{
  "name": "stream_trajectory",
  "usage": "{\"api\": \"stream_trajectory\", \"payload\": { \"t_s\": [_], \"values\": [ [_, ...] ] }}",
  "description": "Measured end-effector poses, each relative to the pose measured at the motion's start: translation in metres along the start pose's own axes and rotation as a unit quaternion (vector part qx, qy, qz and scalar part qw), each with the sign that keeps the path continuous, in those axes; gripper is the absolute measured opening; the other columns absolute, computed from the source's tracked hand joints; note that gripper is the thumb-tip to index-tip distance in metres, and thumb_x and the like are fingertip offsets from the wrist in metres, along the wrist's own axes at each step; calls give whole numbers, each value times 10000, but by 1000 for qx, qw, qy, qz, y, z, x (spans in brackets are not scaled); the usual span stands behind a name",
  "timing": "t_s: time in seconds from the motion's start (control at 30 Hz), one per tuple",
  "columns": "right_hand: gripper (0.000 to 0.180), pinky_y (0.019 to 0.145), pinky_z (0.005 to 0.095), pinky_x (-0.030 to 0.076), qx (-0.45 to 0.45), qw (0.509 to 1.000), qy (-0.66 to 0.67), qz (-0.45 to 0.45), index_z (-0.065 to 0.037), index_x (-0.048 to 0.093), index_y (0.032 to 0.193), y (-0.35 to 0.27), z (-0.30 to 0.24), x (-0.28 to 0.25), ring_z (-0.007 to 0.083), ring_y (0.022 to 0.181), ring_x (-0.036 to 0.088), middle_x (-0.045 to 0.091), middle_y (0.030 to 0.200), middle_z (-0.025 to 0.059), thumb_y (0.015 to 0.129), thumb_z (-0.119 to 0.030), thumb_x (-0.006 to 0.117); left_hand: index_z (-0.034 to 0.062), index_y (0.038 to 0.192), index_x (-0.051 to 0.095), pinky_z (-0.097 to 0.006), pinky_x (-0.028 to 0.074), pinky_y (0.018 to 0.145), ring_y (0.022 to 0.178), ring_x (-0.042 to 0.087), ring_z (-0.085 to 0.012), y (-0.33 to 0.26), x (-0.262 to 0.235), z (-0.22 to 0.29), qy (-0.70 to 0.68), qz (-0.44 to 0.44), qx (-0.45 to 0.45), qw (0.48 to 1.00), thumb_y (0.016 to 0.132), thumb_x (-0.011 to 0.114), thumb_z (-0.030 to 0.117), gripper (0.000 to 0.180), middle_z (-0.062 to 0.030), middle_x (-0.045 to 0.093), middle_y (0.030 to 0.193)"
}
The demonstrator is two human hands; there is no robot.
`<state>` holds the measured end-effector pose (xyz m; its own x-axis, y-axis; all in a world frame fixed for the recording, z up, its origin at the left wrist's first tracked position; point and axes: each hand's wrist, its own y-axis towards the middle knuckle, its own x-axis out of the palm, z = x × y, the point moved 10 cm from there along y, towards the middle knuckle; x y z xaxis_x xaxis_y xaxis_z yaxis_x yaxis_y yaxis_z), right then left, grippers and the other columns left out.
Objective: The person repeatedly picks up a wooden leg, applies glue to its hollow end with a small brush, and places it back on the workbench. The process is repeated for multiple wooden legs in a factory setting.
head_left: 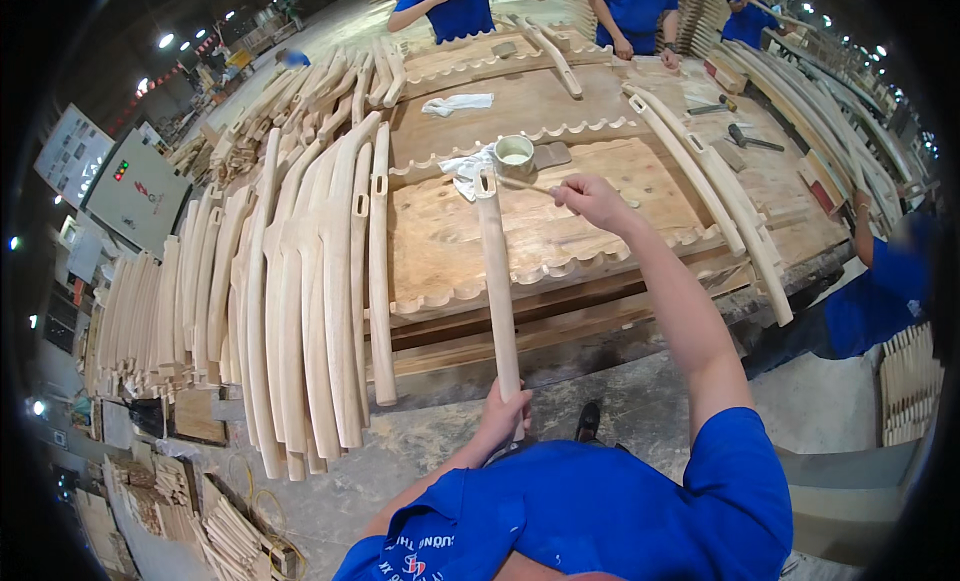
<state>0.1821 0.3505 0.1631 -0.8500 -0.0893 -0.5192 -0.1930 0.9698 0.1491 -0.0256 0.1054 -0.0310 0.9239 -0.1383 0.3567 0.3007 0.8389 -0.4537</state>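
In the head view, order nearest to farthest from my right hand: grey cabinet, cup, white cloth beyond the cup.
1. Cup, left of your right hand, slightly ahead.
2. White cloth, farther ahead-left.
3. Grey cabinet, far left, background.

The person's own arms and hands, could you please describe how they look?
The left hand and right hand are ungloved, and the forearms are bare. The right sleeve is short and plain blue. The matching blue shirt bears white and red markings.
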Motion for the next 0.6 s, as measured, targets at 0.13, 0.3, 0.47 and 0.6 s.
{"api": "stream_trajectory", "payload": {
  "t_s": [0.13, 0.3, 0.47, 0.6],
  "values": [
    [304, 586, 318, 437, -24, 989, -67, 129, -45, 620, 832, 0, -18, -21, 178, 625, 570, 609, 684, 65, 856, -347, 598, 43, 1042, 398, -296, 412, 400, 461, 491, -158, 7, -3, -1, 17, -22, 33, 999, 838, 583, 90, 279, -75, 493, 662],
    [278, 612, 348, 457, -4, 965, -212, 151, -78, 629, 874, -8, -32, -31, 227, 689, 605, 633, 735, 78, 854, -352, 586, 51, 1062, 406, -297, 424, 403, 449, 491, -159, 9, -3, -4, 5, -38, 24, 999, 837, 593, 110, 299, -70, 492, 643],
    [272, 616, 364, 464, -5, 958, -243, 151, -86, 623, 860, -8, -39, -29, 255, 716, 618, 644, 750, 78, 860, -353, 570, 52, 1063, 402, -301, 418, 395, 421, 495, -164, 8, -5, 1, 27, -53, 29, 998, 840, 587, 110, 295, -66, 500, 614],
    [270, 614, 375, 465, -1, 946, -269, 180, -93, 621, 853, -4, -41, -30, 269, 729, 622, 650, 756, 79, 861, -356, 564, 27, 1012, 386, -295, 416, 407, 452, 498, -157, 6, -4, 5, 16, -60, 44, 997, 840, 578, 99, 268, -73, 490, 659]
  ]
}}
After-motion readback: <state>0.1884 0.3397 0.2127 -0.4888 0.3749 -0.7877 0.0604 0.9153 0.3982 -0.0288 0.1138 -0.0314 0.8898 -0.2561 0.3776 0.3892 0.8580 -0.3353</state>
